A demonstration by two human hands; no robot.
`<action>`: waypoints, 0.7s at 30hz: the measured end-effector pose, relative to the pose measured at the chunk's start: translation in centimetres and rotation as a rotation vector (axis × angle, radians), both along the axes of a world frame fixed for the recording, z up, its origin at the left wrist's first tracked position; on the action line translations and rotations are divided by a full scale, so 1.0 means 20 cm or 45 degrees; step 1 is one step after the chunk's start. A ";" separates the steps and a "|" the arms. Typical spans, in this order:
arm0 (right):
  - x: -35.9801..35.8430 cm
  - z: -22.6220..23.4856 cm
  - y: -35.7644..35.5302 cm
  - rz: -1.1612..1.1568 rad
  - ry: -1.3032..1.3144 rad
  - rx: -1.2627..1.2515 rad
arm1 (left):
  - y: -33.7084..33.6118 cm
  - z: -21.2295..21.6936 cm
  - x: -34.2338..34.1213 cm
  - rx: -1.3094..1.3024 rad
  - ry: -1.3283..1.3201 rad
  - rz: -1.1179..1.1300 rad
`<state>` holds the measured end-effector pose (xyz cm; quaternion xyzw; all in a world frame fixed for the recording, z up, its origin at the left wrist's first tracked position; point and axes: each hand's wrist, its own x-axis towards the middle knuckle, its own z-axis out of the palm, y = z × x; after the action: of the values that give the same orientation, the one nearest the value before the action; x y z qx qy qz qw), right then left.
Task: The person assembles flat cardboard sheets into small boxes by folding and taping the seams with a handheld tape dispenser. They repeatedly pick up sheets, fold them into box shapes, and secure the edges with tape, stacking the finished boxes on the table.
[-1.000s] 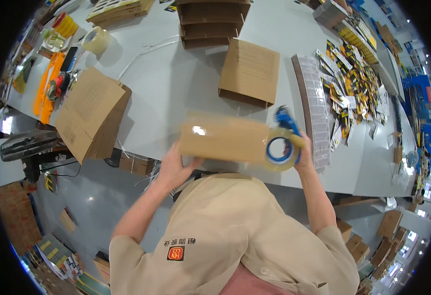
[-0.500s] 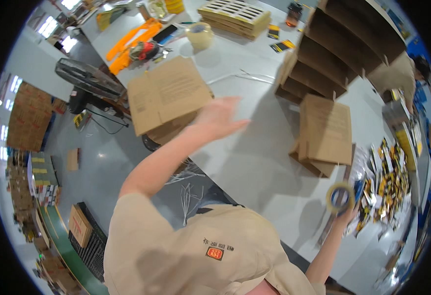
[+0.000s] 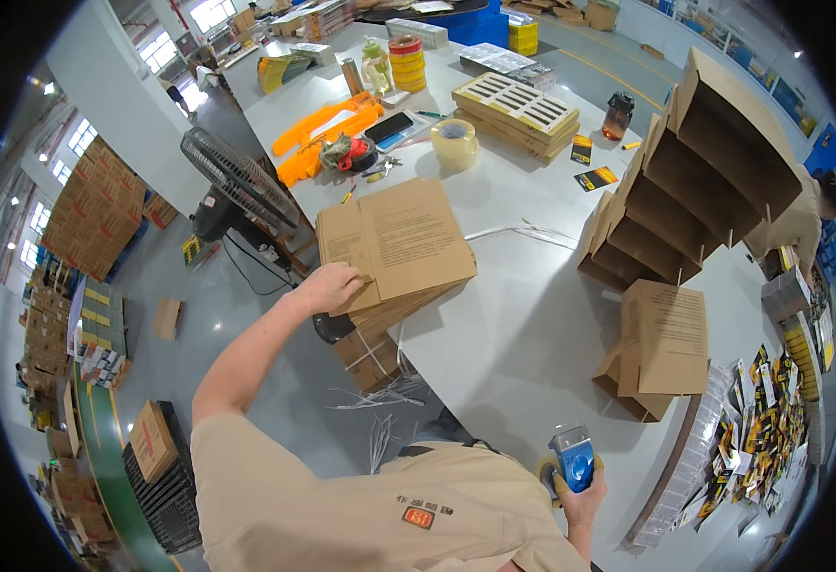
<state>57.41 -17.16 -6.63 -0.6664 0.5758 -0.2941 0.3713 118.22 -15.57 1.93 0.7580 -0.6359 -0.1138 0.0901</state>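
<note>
Grey table [image 3: 532,324], flat cardboard stack [image 3: 394,248], warehouse floor [image 3: 227,315]

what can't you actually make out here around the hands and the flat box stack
- Head view: left hand fingertips at the flat cardboard stack; whether they grip a sheet is unclear.
- Head view: right hand is mostly behind the blue tape dispenser.
- Head view: printing on the top sheet is too small.
- Head view: stack's lower sheets are hidden by the top ones.
</note>
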 end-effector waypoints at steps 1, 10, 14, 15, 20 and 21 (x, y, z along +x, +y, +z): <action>0.01 0.02 0.01 -0.017 0.002 0.020 | -0.02 0.02 -0.03 -0.001 -0.079 0.045; -0.12 0.18 -0.13 -0.571 -0.132 -0.755 | 0.07 0.74 -0.77 -0.142 -0.404 -0.772; -0.06 0.32 -0.34 -0.899 -0.783 -0.679 | 0.04 0.76 -1.20 0.041 -0.017 -1.018; -0.04 0.35 -0.36 -0.734 -0.902 -0.603 | 0.02 0.72 -1.27 0.071 0.112 -1.012; 0.14 0.24 -0.29 -0.581 -1.044 -0.384 | -0.11 0.45 -1.45 0.232 0.890 -0.135; 0.17 0.18 -0.27 -0.586 -0.990 -0.374 | -0.13 0.41 -1.45 0.375 1.152 0.025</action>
<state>60.78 -22.54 -3.09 -0.4072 0.4792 -0.6747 0.3865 89.21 -18.18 10.12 0.6430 -0.5027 -0.5207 0.2506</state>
